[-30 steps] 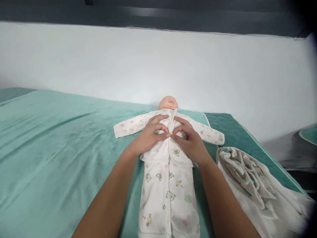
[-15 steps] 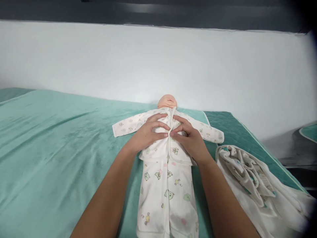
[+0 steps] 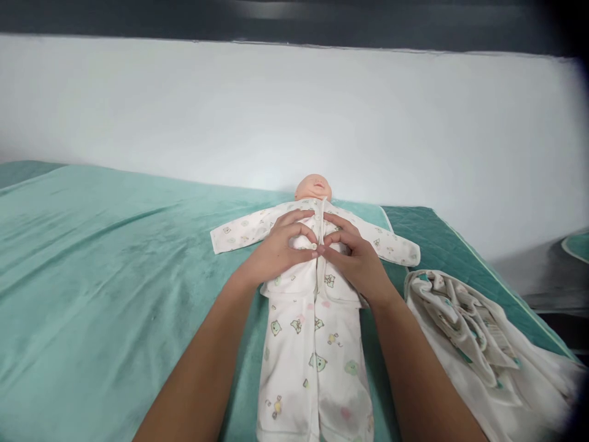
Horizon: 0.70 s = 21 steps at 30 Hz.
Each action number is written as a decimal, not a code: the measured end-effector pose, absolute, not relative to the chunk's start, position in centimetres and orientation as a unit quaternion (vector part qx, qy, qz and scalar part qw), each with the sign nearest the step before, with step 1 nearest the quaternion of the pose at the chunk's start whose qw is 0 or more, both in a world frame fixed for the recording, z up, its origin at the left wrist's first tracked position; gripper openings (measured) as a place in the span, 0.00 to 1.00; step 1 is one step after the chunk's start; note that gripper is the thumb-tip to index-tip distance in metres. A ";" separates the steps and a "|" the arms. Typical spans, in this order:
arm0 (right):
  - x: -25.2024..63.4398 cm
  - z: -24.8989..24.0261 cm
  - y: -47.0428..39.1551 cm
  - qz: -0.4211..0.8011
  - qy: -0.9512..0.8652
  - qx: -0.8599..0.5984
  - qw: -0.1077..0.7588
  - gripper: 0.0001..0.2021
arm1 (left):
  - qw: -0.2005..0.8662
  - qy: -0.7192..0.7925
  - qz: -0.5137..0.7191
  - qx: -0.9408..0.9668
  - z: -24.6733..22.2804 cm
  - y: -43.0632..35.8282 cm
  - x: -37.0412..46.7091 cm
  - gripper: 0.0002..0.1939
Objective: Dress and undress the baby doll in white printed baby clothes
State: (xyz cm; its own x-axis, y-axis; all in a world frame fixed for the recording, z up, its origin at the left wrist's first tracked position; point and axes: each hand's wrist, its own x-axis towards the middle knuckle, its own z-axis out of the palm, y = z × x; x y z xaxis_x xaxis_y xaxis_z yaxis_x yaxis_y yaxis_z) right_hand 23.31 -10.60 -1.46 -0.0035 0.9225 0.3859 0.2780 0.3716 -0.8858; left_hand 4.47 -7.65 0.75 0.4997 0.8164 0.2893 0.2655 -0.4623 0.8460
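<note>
A baby doll (image 3: 313, 187) lies on its back, its head toward the wall. It wears a white baby jacket (image 3: 294, 283) printed with small animals, and matching trousers (image 3: 294, 368). At the jacket's front opening, my left hand (image 3: 280, 248) pinches a small pale button (image 3: 314, 246) between thumb and forefinger. Opposite it, my right hand (image 3: 354, 255) has its thumb and forefinger closed on the other front edge of the jacket. The two thumbs nearly meet at mid-chest. My other fingers rest on the cloth higher up.
A light green sheet (image 3: 115, 276) covers the bed, with a darker green quilted mat (image 3: 414, 221) at the right. A crumpled white printed cloth (image 3: 478, 337) lies beside my right forearm. Behind the doll rises a white wall (image 3: 276, 110).
The jacket's front edges, pressed together before, are now slightly parted, and a button shows between my left fingertips. The whole view has shifted a little.
</note>
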 end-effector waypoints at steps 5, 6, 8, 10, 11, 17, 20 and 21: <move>25.4 -2.4 -9.7 0.388 -0.459 -0.470 0.647 0.14 | 0.484 0.373 0.557 0.563 -0.3 -6.1 3.6 0.05; 25.8 -2.8 -9.3 0.366 -0.425 -0.499 0.660 0.15 | 0.473 0.410 0.587 0.513 -0.7 -5.7 3.3 0.06; 26.4 -3.5 -8.6 0.313 -0.385 -0.561 0.662 0.19 | 0.420 0.501 0.595 0.467 -1.2 -5.1 3.1 0.09; 26.4 -3.9 -8.1 0.295 -0.401 -0.589 0.637 0.21 | 0.376 0.564 0.545 0.494 -1.5 -4.8 3.2 0.11; 26.2 -4.0 -8.0 0.293 -0.426 -0.592 0.618 0.22 | 0.362 0.578 0.513 0.522 -1.5 -4.8 3.4 0.14; 25.6 -3.3 -8.5 0.289 -0.488 -0.594 0.570 0.16 | 0.303 0.596 0.449 0.593 -1.8 -4.5 3.4 0.12; 27.0 -3.5 -8.5 0.280 -0.444 -0.631 0.572 0.12 | 0.238 0.629 0.456 0.583 -2.0 -3.9 1.7 0.07; 27.6 -3.8 -8.3 0.254 -0.431 -0.659 0.561 0.12 | 0.194 0.653 0.454 0.574 -2.0 -3.8 1.1 0.06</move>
State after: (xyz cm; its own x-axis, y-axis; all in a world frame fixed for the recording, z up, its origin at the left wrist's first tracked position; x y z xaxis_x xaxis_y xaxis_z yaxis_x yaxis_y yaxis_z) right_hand 27.55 -8.33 -3.77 0.4991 0.8538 0.1483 0.2825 0.0014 -0.9593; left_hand 1.15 -3.79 -2.04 -0.2656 0.9264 0.2670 0.5734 -0.0708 0.8162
